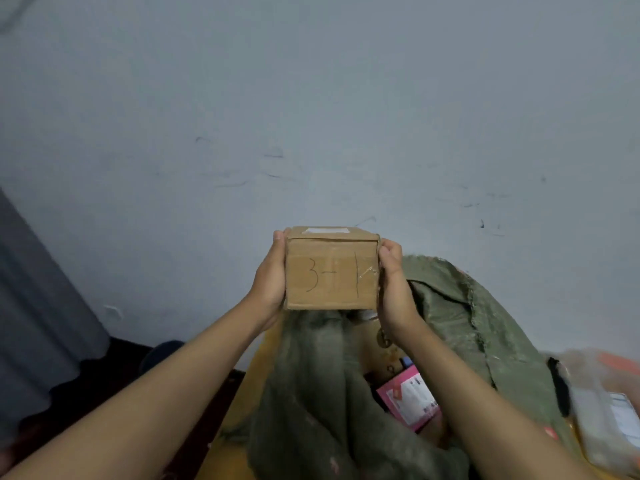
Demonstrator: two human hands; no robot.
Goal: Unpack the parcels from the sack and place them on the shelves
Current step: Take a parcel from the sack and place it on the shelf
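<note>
Both hands (270,282) (394,282) clasping box (330,271) (marked 3-1)

brown box (330,271), olive-green sack (467,323), pink parcel (410,398)

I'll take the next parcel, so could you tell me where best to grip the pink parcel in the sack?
Grip the pink parcel by its upper long edge, reaching down through the sack mouth from above. It looks flat and lies tilted, label up, with its lower end hidden behind the sack's folds, so only the upper part is free.
</note>
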